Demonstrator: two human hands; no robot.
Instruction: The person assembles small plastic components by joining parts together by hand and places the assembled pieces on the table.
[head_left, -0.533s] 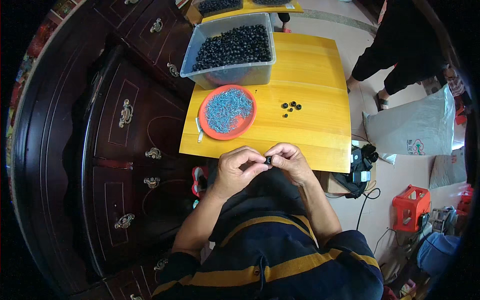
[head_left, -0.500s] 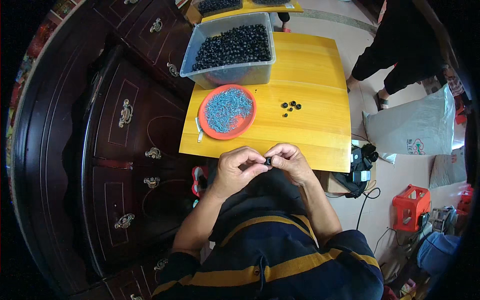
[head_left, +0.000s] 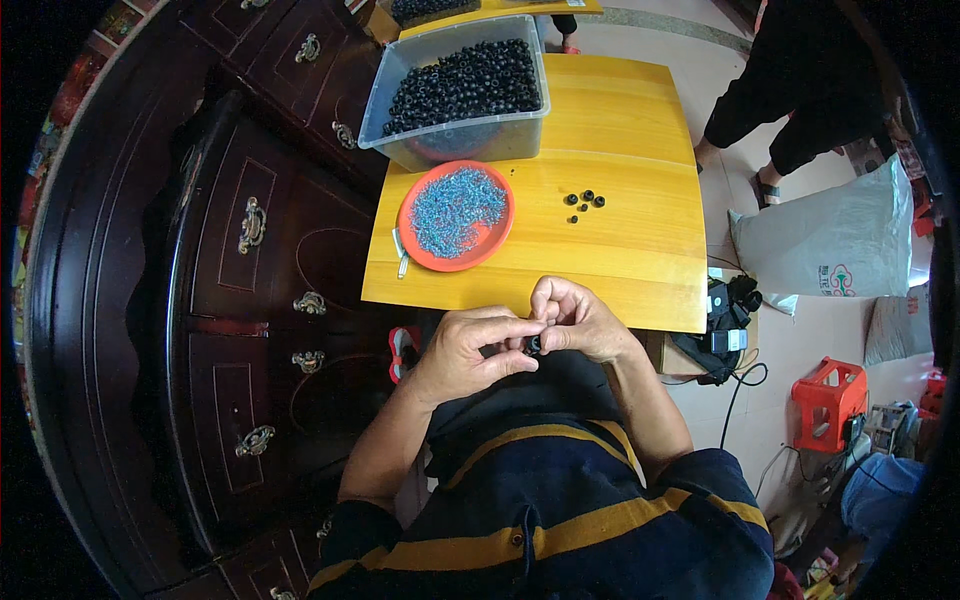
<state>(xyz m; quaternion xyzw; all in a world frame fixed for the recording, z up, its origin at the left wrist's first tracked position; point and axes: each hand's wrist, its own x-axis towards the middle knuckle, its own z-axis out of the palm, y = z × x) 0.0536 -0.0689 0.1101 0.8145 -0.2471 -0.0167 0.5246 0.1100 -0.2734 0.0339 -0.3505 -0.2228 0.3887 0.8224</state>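
Note:
In front of my body, just off the near table edge, both hands meet at a small black ring-shaped part [head_left: 533, 345]. My left hand [head_left: 468, 352] has its thumb against the part, its index finger reaching toward the right fingertips. From the other side my right hand [head_left: 583, 325] grips it between thumb and bent fingers. Fingers cover much of the part, and whether anything smaller is pinched there cannot be made out. Beyond the hands, a red-orange plate [head_left: 492, 243] bears many tiny silvery-blue pieces. Several loose black parts [head_left: 587, 197] lie on the table right of the plate.
A clear plastic bin [head_left: 480, 150] full of black parts stands at the back of the yellow table [head_left: 625, 270]. Dark wooden drawers [head_left: 240, 300] line the left. At right are a white sack [head_left: 825, 235], a red stool [head_left: 830, 405], cables and a standing person's legs [head_left: 745, 110].
The black part has tipped and come slightly lower between my hands. My right fingers have risen, and my left index finger has straightened toward them. The whole view has shifted a little.

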